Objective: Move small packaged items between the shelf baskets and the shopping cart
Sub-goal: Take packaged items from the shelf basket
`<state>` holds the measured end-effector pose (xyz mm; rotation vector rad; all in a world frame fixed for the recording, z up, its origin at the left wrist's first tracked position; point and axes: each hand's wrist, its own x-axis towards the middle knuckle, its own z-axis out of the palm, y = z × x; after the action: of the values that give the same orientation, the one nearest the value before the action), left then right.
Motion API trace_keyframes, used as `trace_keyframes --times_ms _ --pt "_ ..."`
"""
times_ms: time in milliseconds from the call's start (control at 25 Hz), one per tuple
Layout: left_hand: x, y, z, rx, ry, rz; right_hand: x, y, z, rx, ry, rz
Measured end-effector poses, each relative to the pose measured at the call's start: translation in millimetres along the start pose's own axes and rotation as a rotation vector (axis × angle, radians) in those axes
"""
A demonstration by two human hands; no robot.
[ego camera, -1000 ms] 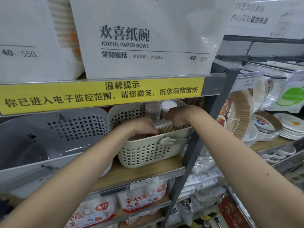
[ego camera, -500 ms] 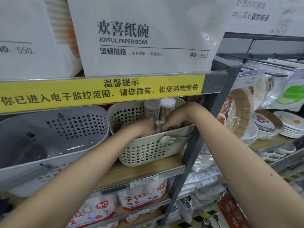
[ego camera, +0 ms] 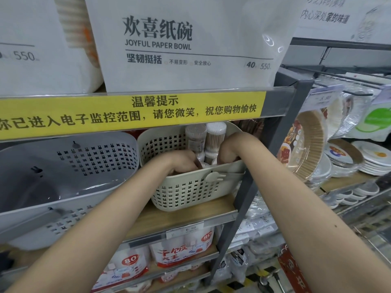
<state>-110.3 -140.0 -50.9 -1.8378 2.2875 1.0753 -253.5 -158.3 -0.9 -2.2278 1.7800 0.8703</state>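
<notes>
Head view, both hands point(ego camera: 183, 162) point(ego camera: 229, 152) inside beige basket point(ego camera: 186, 190)

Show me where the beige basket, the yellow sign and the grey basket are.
beige basket point(ego camera: 186, 192): head view, front perforated wall.
yellow sign point(ego camera: 131, 114): head view, middle of the strip.
grey basket point(ego camera: 95, 157): head view, perforated back wall.

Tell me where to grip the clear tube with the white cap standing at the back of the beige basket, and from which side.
Grip the white-capped tube round its upper body just under the cap, coming from above and the front. It stands upright at the back of the beige basket; another tube stands close on its left, and the basket wall hides its base.
</notes>
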Motion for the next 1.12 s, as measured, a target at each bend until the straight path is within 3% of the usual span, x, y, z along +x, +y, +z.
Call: trace_keyframes --times_ms 200,400,720,880,1120 --pt "7 2 2 0.154 -0.013 -0.037 1 -2 5 -0.073 0.014 -0.022" --pt "5 10 6 0.236 0.026 -0.015 5 -6 15 0.013 0.056 0.033" --pt "0 5 2 0.132 0.071 0.045 23 -1 21 0.184 0.121 0.080" --pt "-20 3 -6 -0.144 0.265 0.082 19 -3 28 0.364 0.423 0.062" --pt "-82 11 15 -0.044 0.558 0.164 -76 -17 71 0.250 1.099 -0.253"
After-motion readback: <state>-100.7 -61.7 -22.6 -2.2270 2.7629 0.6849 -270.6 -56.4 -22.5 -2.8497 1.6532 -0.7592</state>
